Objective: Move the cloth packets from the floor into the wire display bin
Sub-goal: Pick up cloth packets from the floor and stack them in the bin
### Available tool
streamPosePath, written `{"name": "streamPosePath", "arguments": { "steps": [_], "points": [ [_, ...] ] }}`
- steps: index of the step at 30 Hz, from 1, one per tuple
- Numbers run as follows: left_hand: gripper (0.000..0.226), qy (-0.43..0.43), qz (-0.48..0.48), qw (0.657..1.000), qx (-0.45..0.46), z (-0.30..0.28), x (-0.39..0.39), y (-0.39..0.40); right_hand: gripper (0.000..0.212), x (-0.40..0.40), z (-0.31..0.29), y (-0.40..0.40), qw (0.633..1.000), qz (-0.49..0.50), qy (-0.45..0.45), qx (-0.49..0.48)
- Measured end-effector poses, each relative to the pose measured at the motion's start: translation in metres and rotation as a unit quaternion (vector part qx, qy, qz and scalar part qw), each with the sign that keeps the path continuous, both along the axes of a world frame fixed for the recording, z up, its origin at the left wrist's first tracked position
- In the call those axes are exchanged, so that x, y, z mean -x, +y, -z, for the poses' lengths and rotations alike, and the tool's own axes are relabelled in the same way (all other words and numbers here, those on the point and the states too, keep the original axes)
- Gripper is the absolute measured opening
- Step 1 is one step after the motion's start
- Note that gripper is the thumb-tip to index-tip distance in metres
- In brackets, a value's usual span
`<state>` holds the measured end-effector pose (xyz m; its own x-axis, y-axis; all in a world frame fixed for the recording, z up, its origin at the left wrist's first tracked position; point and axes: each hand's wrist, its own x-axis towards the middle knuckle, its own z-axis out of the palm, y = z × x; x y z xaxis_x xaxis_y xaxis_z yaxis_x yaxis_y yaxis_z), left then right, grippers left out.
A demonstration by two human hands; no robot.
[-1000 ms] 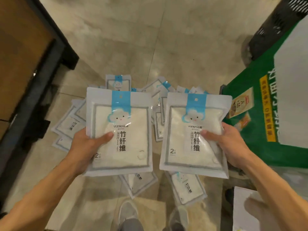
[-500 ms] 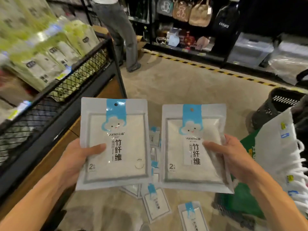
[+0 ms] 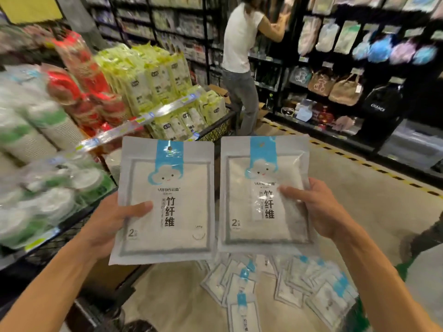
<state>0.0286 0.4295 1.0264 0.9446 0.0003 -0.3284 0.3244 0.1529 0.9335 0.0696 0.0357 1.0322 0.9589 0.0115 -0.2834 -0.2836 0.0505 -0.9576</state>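
Black wire mesh forms the front of the wire display bin at the left, which now fills much more of the view than half a second ago, when only its rim and side showed at the frame's left edge. Its stock is in sight too: yellow-green packets stacked high at its far end, red packs behind them, and blurred sleeves of white and green disposable cups nearest the camera. The view has lifted, so the other person in a white top and grey trousers, cut off at the waist before, is seen almost whole, reaching into the dark wall shelving. A black backpack on that shelving reads "CHANCE".

The pile of cloth packets on the floor has slid to the bottom of the frame, spread on the pale concrete below the two raised ones.

Both held packets sit higher and larger than before, side by side and upright, their inner edges nearly touching. The left hand grips the left cloth packet at its left edge, thumb pressed across the front. The right hand grips the right cloth packet at its right edge, thumb likewise on the front, the film crinkled under it. Each packet has a blue header strip with a hang hole, a smiling white cloud, the brand line "yunlei" followed by small characters, large black "竹纤维" running downward, and a "2" near the lower left corner.
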Motion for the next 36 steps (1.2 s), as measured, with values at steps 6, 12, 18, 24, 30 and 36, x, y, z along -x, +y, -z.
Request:
{"name": "streamPosePath", "arguments": {
  "steps": [6,12,18,24,30,36],
  "points": [
    [0.098,-0.029,-0.097,0.995,0.005,-0.027,0.081,0.020,0.019,0.010,-0.029,0.034,0.994,-0.101,-0.019,-0.040],
    [0.113,-0.042,-0.223,0.974,-0.022,-0.031,0.187,0.028,0.018,0.034,-0.035,0.071,0.978,-0.197,-0.027,-0.057],
    [0.098,-0.046,-0.324,0.945,-0.003,-0.032,0.289,0.033,0.016,0.071,-0.039,0.119,0.954,-0.295,-0.027,-0.055],
    [0.113,-0.061,-0.400,0.914,-0.018,-0.041,0.385,0.051,0.014,0.119,-0.050,0.193,0.921,-0.383,-0.047,-0.057],
    [0.064,-0.074,-0.460,0.884,-0.031,-0.042,0.476,0.098,0.023,0.181,-0.057,0.272,0.893,-0.443,-0.052,-0.055],
    [0.075,-0.061,-0.487,0.871,-0.036,-0.031,0.562,0.148,0.018,0.252,-0.050,0.348,0.883,-0.465,-0.048,-0.036]
  ]
}}
